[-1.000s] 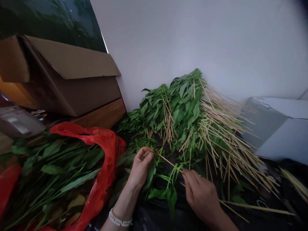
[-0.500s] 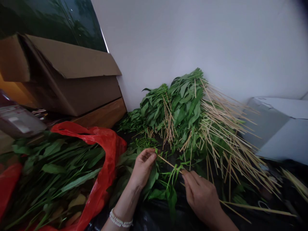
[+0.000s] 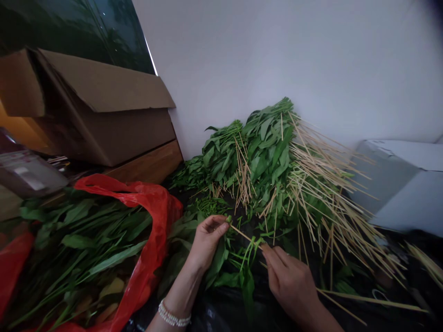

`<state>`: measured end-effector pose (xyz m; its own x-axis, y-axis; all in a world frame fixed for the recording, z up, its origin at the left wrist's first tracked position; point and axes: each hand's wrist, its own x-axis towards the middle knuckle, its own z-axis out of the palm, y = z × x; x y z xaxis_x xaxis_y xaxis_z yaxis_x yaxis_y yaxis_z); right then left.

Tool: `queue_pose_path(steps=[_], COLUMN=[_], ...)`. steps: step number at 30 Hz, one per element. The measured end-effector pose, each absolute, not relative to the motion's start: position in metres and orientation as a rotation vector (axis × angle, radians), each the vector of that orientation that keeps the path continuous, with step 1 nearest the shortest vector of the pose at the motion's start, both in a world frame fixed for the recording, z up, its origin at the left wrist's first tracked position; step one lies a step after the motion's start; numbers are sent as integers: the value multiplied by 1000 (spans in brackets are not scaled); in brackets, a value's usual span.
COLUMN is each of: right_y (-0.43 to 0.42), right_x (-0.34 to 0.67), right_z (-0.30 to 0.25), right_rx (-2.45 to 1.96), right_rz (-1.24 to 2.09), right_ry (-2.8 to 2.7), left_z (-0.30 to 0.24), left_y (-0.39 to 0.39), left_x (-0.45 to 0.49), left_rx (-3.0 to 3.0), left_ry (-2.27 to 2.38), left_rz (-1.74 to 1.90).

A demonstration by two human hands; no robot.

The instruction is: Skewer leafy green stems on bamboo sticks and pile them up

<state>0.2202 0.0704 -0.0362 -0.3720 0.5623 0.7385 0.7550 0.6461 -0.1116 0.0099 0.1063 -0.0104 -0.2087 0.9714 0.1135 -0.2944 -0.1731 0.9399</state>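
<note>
Left hand (image 3: 206,242) has edged right and slightly down, just below frame centre; less bare stick (image 3: 241,233) now shows between it and right hand (image 3: 289,275).

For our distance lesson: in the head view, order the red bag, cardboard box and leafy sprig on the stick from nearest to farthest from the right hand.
1. Leafy sprig, just left of the right hand.
2. Red bag, farther left.
3. Cardboard box, upper left, behind the bag.

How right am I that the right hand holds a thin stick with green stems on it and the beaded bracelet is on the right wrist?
The wrist is wrong: the head view shows the beaded bracelet on the left wrist. The right hand does hold that thin stick.
</note>
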Motion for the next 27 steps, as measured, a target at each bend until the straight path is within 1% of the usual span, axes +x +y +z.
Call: queue_pose_path(steps=[6,11,13,18,27], right_y=[72,71,71,70,70], right_x=[218,218,218,217,215], right_z=[-38,-38,-38,-37,-42], right_rx=[-1043,-1055,-1047,-1032,-1014], right_rz=[-290,-246,-241,-244,-220], right_ry=[-2066,-2061,-2062,-2068,-2077], left_z=[-8,-9,-11,-14,-19], left_y=[104,107,107,105,105], left_x=[14,10,9,13,14], left_rx=[1036,832,835,973,845], left_ry=[1101,1035,1057,1125,1036], left_rz=[1591,1659,1672,1567,1503])
